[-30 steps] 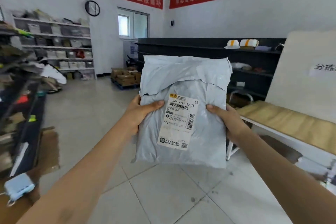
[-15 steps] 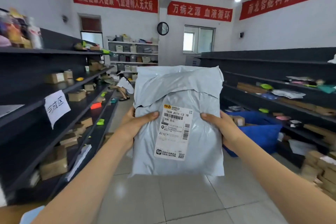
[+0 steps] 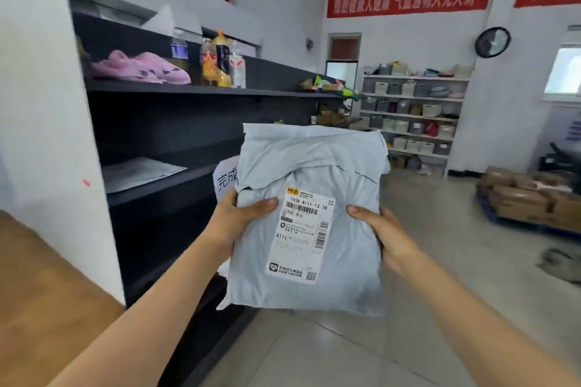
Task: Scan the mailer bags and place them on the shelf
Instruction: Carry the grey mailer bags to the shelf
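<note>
I hold a grey mailer bag (image 3: 349, 166) upright in front of me, its white shipping label (image 3: 301, 236) facing me. My left hand (image 3: 234, 221) grips its left edge, thumb on the front. My right hand (image 3: 385, 234) grips its right edge the same way. A dark shelf unit (image 3: 176, 129) stands just left of the bag. One of its middle boards holds a flat white mailer (image 3: 138, 171), and a white paper sign (image 3: 226, 181) hangs on the board's edge, partly hidden by the bag.
Pink items (image 3: 141, 67) and bottles (image 3: 220, 60) sit on the upper board. A wooden tabletop (image 3: 41, 292) is at lower left beside a white panel (image 3: 41, 122). Far back stands a white rack of bins (image 3: 412, 113); cardboard boxes (image 3: 528, 201) lie stacked at the right.
My view has swung left from the aisle to the near end of the dark shelf unit. The bag stays in both hands, held the same way.
</note>
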`<state>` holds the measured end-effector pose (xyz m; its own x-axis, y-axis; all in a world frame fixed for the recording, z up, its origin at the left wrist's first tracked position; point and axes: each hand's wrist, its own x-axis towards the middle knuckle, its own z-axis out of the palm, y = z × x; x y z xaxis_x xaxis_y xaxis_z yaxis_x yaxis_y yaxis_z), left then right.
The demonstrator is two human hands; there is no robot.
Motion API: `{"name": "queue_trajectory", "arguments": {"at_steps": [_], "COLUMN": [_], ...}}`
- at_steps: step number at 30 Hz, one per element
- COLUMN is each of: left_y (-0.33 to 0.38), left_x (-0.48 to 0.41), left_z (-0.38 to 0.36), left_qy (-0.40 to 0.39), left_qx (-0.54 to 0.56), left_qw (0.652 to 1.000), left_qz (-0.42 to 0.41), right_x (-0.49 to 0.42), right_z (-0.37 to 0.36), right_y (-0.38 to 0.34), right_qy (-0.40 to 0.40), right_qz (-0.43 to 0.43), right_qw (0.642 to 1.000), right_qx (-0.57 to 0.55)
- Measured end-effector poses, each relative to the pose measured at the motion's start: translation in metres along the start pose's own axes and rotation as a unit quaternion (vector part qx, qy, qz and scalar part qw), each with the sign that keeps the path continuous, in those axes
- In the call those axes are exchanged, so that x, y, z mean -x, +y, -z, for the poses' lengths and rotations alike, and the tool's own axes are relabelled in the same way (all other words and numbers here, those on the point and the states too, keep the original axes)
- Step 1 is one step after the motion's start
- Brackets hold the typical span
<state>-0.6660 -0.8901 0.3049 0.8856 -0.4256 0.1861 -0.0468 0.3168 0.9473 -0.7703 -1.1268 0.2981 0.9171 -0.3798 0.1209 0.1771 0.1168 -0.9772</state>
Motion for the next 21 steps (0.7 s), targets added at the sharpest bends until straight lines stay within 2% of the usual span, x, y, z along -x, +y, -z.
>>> {"name": "queue_trajectory", "arguments": {"at_steps": [9, 15, 21], "left_y": [-0.009, -0.005, -0.008], "left_x": [-0.147, -0.238, -0.296], "left_z": [0.08, 0.121, 0.177], "left_qy": [0.134, 0.209, 0.32], "left_qx": [-0.013, -0.016, -0.052], "left_qw": [0.99, 0.977, 0.946], "left_qz": [-0.041, -0.047, -0.029], "right_x": [-0.226, -0.356, -0.471], "right_z": [-0.067, -0.119, -0.202], "right_y": [0.034, 0.052, 0.087], "right_qy": [-0.142, -0.189, -0.294], "right_qz": [-0.014, -0.042, -0.114], "right_qw": [0.99, 0.981, 0.948], "right_qx": [0.01, 0.017, 0.032]}}
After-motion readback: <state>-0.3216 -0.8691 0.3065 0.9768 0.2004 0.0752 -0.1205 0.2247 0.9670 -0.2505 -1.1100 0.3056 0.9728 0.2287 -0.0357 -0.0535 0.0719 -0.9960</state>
